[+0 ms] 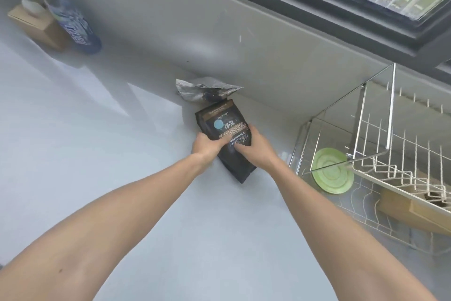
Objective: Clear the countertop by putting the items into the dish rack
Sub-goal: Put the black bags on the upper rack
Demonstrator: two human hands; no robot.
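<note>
A black coffee bag (219, 122) with a blue dot and printed label is near the back wall of the grey countertop (97, 154). My left hand (206, 145) grips its left side and my right hand (253, 148) grips its right side; both are closed on it. Its silver top flap (202, 89) sticks up behind. The metal wire dish rack (380, 144) stands to the right, an arm's width from the bag. A green plate (333, 175) and a wooden block (415, 210) lie in its lower tier.
A blue water bottle (69, 17) and a brown tissue box (36, 23) stand at the far left by the wall. A window with a dark frame (341, 12) runs above the rack.
</note>
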